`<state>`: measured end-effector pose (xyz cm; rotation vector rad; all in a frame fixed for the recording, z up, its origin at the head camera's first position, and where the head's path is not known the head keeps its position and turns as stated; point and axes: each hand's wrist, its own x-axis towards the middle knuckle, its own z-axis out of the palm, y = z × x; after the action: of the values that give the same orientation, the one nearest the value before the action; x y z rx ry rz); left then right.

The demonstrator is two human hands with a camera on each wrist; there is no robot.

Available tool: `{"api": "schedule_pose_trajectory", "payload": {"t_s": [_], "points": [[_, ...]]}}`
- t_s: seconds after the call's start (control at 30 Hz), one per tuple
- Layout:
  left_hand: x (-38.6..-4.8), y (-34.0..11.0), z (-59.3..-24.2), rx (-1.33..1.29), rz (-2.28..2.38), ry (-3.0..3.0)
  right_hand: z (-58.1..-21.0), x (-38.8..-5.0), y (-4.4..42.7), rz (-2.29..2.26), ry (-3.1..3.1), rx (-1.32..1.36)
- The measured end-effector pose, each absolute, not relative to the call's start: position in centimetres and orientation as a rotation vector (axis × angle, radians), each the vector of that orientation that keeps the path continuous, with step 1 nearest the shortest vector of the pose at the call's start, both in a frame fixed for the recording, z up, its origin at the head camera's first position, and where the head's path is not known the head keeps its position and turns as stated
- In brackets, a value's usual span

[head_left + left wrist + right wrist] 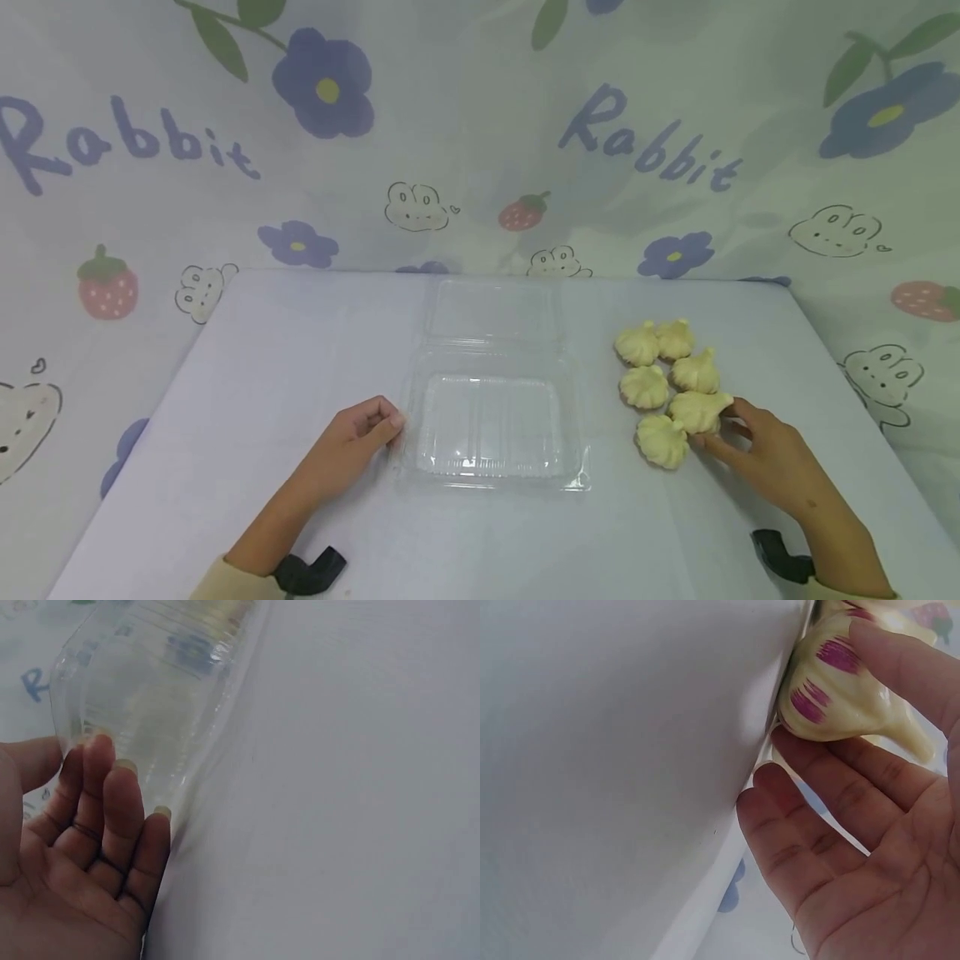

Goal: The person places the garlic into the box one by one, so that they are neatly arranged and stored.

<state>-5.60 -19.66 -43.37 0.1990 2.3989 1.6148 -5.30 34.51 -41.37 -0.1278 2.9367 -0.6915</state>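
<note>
An open clear plastic container lies on the white table, its lid folded back. My left hand pinches its left rim; in the left wrist view, the thumb and fingertips of the left hand meet at the clear edge of the container. To the right, the thumb and fingers of my right hand hold a garlic bulb among several others. That bulb shows purple streaks in the right wrist view, between thumb and fingers of the right hand.
Other garlic bulbs sit close together left of and behind the held one. The lid reaches toward the table's back edge, where a patterned cloth hangs.
</note>
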Motion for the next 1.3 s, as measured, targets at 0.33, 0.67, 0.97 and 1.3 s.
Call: {"api": "schedule_pose_trajectory", "payload": {"t_s": [0.33,0.67,0.97,1.3], "points": [[-6.11,-20.29,-43.70,0.305,1.617,2.362,-41.32,-5.32,34.33,-0.688,2.935,-0.099],[-6.07,-20.55,-43.83,0.286,1.599,2.358,-41.42,-5.14,34.34,-0.721,2.940,-0.096],[-5.96,-20.65,-43.98,0.299,1.629,2.347,-41.49,-5.11,34.16,-0.704,2.955,-0.071],[-5.89,-20.53,-43.86,0.296,1.620,2.360,-41.92,-4.80,34.14,-0.766,3.028,-0.098]]}}
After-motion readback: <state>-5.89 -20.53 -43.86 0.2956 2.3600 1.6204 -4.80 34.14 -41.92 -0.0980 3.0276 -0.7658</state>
